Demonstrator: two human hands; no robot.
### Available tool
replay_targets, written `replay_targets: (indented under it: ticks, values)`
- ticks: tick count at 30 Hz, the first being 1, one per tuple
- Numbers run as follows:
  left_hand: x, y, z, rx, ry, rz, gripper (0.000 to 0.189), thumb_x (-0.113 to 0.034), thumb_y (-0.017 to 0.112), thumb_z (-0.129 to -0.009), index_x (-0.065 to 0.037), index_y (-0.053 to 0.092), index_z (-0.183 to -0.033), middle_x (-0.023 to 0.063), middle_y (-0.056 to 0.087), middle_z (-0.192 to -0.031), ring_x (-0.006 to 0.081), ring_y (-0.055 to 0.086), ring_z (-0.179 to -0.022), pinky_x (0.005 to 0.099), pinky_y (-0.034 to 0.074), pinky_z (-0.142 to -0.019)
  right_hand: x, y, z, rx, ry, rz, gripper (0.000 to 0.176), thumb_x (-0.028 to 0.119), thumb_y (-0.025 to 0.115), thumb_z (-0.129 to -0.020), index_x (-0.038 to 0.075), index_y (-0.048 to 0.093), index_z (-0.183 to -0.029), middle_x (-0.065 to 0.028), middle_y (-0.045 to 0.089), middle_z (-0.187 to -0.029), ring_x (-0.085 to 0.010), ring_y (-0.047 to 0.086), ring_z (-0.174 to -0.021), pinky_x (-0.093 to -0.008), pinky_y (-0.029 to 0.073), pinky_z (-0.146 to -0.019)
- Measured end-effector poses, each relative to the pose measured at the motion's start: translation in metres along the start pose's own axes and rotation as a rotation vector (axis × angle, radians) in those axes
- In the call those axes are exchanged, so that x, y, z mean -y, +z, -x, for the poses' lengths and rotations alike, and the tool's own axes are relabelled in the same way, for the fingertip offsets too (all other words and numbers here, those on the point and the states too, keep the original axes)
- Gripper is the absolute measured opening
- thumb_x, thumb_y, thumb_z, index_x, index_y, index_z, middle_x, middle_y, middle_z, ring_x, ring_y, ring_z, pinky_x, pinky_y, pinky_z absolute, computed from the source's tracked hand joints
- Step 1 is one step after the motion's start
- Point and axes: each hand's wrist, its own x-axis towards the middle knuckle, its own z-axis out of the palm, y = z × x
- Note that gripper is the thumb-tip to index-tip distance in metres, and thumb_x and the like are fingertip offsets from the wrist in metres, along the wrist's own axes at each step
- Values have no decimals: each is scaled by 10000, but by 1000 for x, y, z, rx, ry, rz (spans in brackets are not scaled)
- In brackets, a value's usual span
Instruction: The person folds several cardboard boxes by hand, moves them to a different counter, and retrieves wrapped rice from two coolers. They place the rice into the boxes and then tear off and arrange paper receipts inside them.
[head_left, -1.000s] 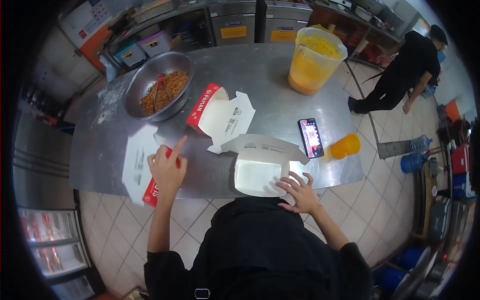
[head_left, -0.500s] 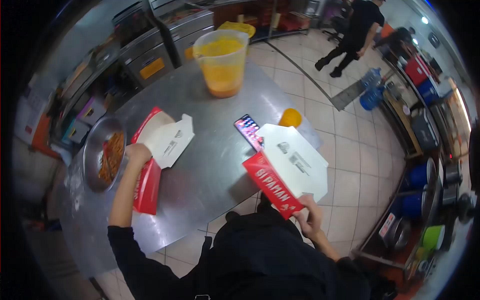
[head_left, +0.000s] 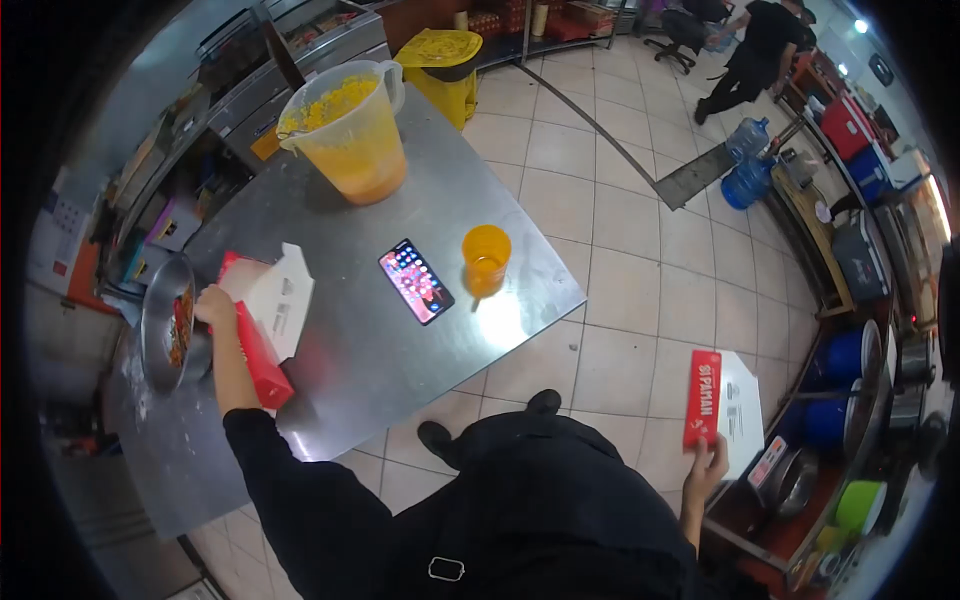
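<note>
My left hand point(head_left: 215, 306) is at the left of the metal table, closed at the edge of a red and white box point(head_left: 262, 355) with its white flap raised. Right beside that hand stands a steel bowl point(head_left: 155, 335) of orange-brown food. Out to the right, over the floor, my right hand point(head_left: 707, 464) grips the lower edge of a second red and white box point(head_left: 703, 400). A lit phone point(head_left: 416, 281) lies on the table near an orange cup point(head_left: 486, 260).
A large jug point(head_left: 350, 140) of yellow-orange liquid stands on the metal table point(head_left: 480, 210). Behind it is a yellow bin point(head_left: 440, 75). A person point(head_left: 755, 55) in black is at the back right. Shelves with blue containers point(head_left: 832, 415) line the right side.
My right hand has carried its box away from the table to the right, uncovering the phone and cup. The view has shifted. The person at the back has moved farther right.
</note>
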Motion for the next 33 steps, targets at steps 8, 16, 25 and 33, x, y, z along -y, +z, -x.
replay_targets:
  ticks: [8,16,25,33]
  values:
    - [179,-238,43,70,-687,661,607,-533,321,-949,-47,649,-1104,160,676,-1071,393,639,-984,509,495,-869,-49,-76,-118,-328,35,-51,263,240,556,-966,-13,547,-1040,-51,563,-891,-140,511,-835,-280,421,-794]
    - [-107,-515,48,-116,519,1478,369,-232,478,-949,65,567,-1149,204,618,-1069,277,587,-989,380,429,-887,28,-6,-323,-88,-224,-504,322,190,548,-962,-14,527,-1211,-124,507,-1238,-159,520,-1066,-295,394,-933]
    - [-509,-752,158,-408,1382,924,169,-111,521,-846,-1,644,-810,217,636,-717,366,650,-677,451,518,-581,2,110,-522,264,-281,-567,689,333,787,-715,6,543,-1270,-123,494,-1122,-253,511,-1083,-357,403,-938]
    - [-712,-891,205,-220,1688,1344,297,-247,548,-867,4,707,-860,210,542,-508,362,589,-501,445,485,-541,-102,61,-686,-65,85,-389,698,278,870,-616,41,590,-1210,-110,429,-1132,-248,489,-1099,-359,429,-937]
